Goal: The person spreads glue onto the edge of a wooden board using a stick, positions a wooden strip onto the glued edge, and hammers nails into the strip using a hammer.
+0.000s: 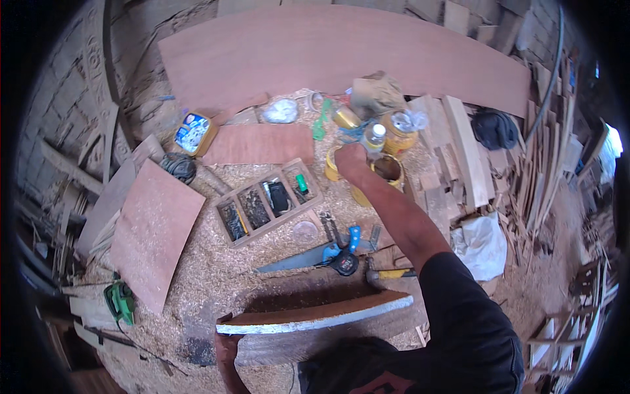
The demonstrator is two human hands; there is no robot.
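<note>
My left hand grips the left end of a curved wooden board, its fingers wrapped round the end. The board's long edge is coated white, and it stands on the bench close to my body. Stretched forward, my right hand is closed at the mouth of a yellow tub. Its fingertips are hidden, and I cannot make out what they hold. Just right of that hand are a clear bottle with a white cap and an open yellow container with a dark inside.
Before the board lie a handsaw, a tape measure and a hammer. A divided wooden tray holds small items. Plywood sheets and a green power tool are at left. Timber strips lie at right; sawdust covers the bench.
</note>
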